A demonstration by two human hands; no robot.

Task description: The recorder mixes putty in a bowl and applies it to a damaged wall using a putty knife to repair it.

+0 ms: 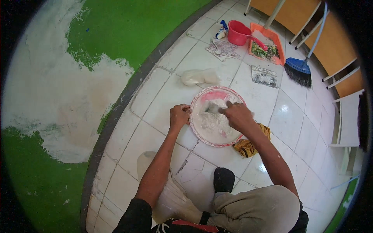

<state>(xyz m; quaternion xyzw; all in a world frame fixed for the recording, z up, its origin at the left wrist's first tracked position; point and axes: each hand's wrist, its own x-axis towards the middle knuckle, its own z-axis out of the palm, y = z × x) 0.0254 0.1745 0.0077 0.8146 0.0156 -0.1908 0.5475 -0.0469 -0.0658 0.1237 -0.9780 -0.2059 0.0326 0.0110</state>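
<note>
A round pink-red basin (196, 134), its rim smeared white, stands on the floor in front of me. Thick white paste (218, 126) with lumps and powder covers most of its bottom. The fingers of my left hand (179, 116) are closed on the basin's left rim. Over the basin, my right hand (237, 116) grips a putty knife (211, 108), whose blade touches the paste; its handle is mostly hidden in the fist. Beyond the rim lies a knotted clear plastic bag (200, 77) with whitish contents. A yellow-brown patterned cloth (245, 148) lies against the near right side.
Farther off are a flat paste-stained plate (264, 76), a red dipper (237, 33), a crumpled packet (222, 30), an orange dustpan (280, 46) holding debris, and a blue broom (298, 70). A green wall (112, 27) with white patches rises at left; desks (330, 42) stand at right.
</note>
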